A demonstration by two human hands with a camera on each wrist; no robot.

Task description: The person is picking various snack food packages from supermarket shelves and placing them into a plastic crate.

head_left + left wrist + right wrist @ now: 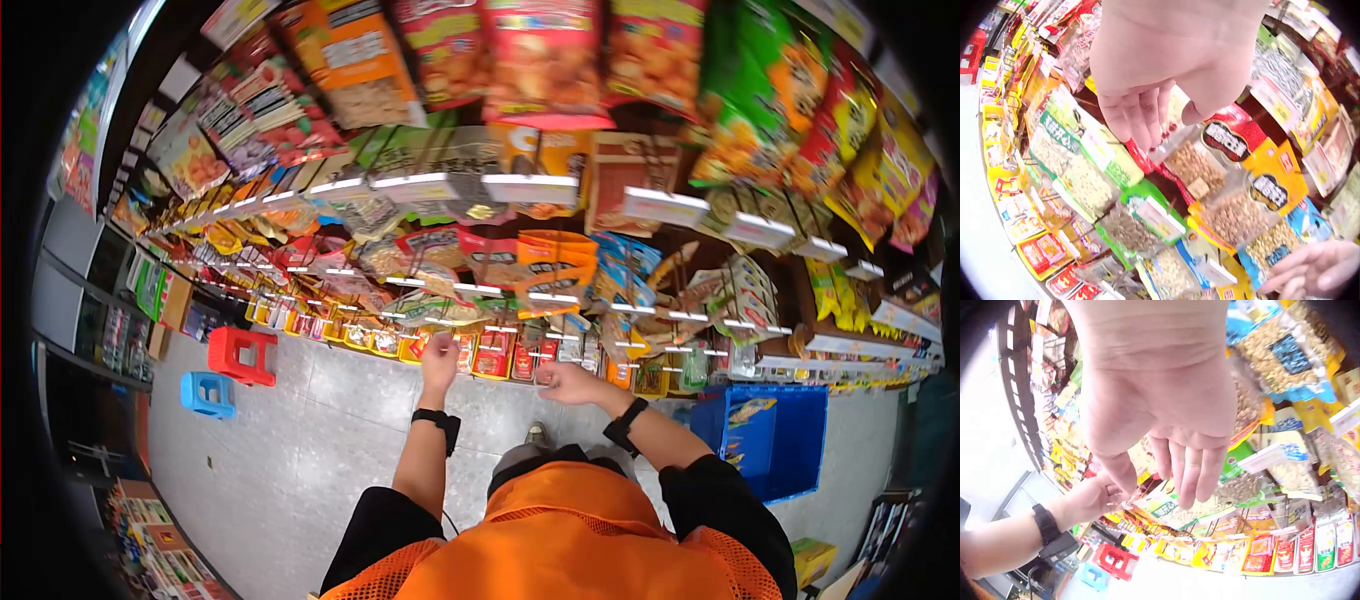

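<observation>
My left hand [439, 362] is held out before a rack of hanging snack bags, its fingers loosely bent with nothing in them. In the left wrist view its fingertips overlap a red-topped bag of nuts [1194, 164], beside a green and white bag [1072, 150]. To the right, my right hand [570, 384] hovers at similar height, palm showing and fingers relaxed in the right wrist view, holding nothing. Nearby hang an orange bag [555, 265] and a blue bag of nuts [1285, 353].
Hooks with white price tags jut out between the bags. Larger snack bags [545, 60] hang above. On the floor stand a blue crate [790, 440] at the right, and a red stool [242, 356] and a blue stool [208, 395] at the left.
</observation>
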